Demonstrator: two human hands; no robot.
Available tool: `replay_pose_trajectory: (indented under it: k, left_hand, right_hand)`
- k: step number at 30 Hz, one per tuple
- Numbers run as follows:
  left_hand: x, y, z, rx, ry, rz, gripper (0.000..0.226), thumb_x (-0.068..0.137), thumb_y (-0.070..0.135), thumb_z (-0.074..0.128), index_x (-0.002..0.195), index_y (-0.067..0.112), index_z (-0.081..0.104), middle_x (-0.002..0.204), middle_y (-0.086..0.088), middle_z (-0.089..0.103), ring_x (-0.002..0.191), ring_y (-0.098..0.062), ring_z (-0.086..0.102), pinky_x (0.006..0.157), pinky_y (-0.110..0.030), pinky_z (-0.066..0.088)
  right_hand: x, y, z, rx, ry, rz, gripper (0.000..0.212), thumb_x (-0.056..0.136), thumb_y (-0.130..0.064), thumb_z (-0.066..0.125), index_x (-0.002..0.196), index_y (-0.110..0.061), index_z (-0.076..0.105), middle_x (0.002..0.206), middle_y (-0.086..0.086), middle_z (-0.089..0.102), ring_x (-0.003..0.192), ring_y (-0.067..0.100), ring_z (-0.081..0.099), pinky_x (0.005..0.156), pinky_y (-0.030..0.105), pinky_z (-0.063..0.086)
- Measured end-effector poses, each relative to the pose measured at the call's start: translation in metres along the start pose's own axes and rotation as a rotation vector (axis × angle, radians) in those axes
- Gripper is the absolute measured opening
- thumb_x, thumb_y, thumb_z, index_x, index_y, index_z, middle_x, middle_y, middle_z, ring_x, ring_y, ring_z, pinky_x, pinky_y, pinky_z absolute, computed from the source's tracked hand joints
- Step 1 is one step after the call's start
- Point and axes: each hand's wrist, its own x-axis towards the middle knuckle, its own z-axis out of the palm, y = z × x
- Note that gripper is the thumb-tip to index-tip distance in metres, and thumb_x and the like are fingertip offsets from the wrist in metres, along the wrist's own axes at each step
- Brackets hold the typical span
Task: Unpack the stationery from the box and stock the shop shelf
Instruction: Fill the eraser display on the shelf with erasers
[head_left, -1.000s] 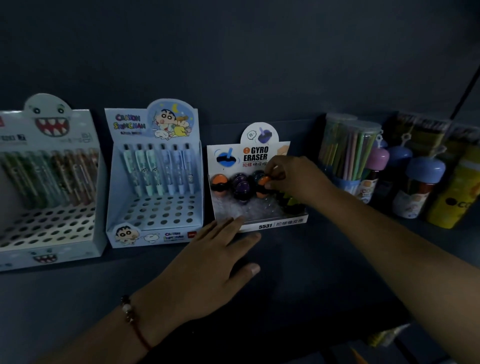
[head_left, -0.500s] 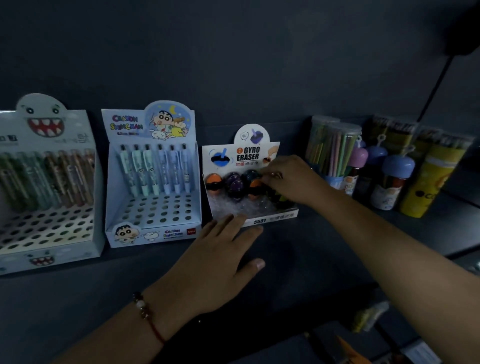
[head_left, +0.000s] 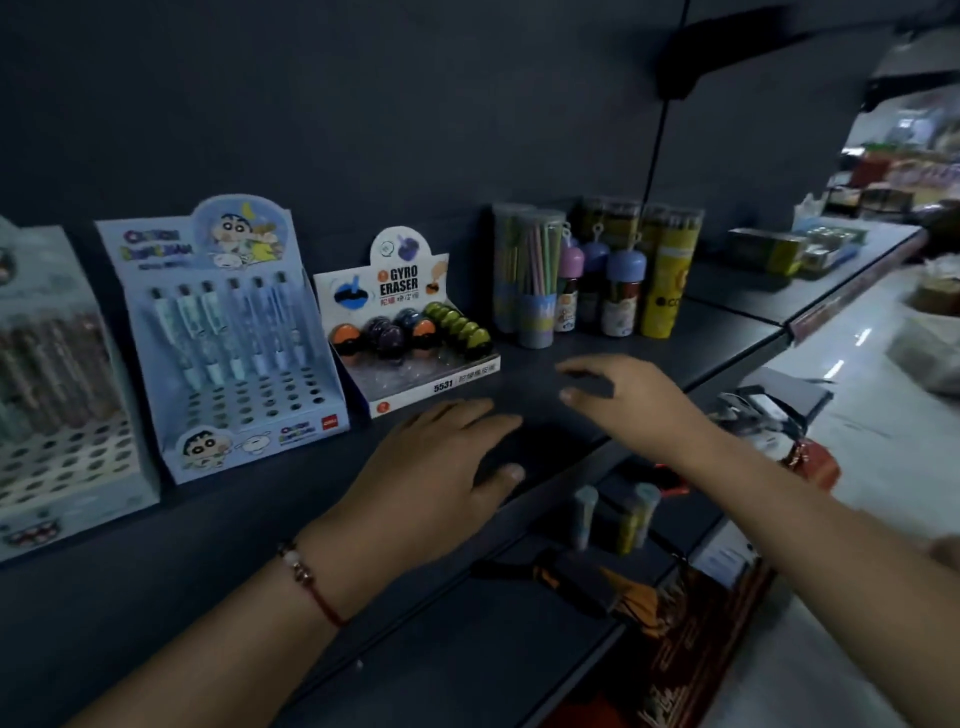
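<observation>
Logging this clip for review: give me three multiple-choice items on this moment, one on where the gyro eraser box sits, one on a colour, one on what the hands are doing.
1. The gyro eraser box stands:
A. left of the blue pen display
B. between the blue pen display and the pencil tubes
C. on the floor

2. The row of erasers at the right side of that box is:
A. green
B. white
C. red

3. The right hand is:
A. pinching an eraser
B. gripping a tube
C. open and holding nothing

Answers:
1 B, the box has the pen display on its left and the tubes on its right.
2 A, that row shows green tops.
3 C, its fingers are spread above the shelf, as are those of the left hand.
</observation>
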Motion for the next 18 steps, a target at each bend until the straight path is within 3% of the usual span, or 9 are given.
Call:
replay_pose_trajectory:
  k: [8,11,16,18]
  left_hand:
    - [-0.009,-0.053,-0.016,0.163,0.046,-0.219,0.049,0.098,0.049,0.044,0.144,0.031,0.044,0.147,0.004,0.043,0.130,-0.018,0.043,0.106,-0.035,0.035]
    - [0.002,-0.062,-0.003,0.268,0.020,-0.278,0.052,0.099,0.052,0.039,0.146,0.030,0.042,0.151,0.001,0.039,0.134,-0.021,0.040,0.110,-0.038,0.029]
    - [0.006,-0.065,0.013,0.401,0.046,-0.327,0.052,0.094,0.052,0.035,0.130,0.026,0.061,0.133,-0.004,0.060,0.118,-0.026,0.058,0.098,-0.046,0.042]
    - [0.004,-0.067,0.015,0.370,0.052,-0.335,0.056,0.093,0.054,0.028,0.133,0.028,0.058,0.138,-0.002,0.057,0.122,-0.022,0.054,0.104,-0.044,0.037]
  right_hand:
    - [0.064,-0.045,0.042,0.058,0.014,-0.219,0.037,0.095,-0.029,0.059,0.131,-0.022,0.060,0.128,-0.002,0.058,0.111,0.010,0.054,0.086,0.022,0.038]
    - [0.113,-0.055,0.053,-0.034,-0.032,-0.310,0.040,0.092,-0.022,0.061,0.132,-0.018,0.060,0.127,0.006,0.062,0.114,0.021,0.057,0.088,0.026,0.042]
    - [0.166,-0.048,0.069,-0.223,-0.162,-0.378,0.040,0.088,-0.024,0.063,0.128,-0.024,0.063,0.123,0.008,0.066,0.111,0.030,0.060,0.093,0.041,0.049]
    - [0.177,-0.046,0.074,-0.206,-0.136,-0.382,0.042,0.086,-0.026,0.068,0.127,-0.021,0.062,0.122,0.010,0.067,0.110,0.030,0.061,0.093,0.043,0.049]
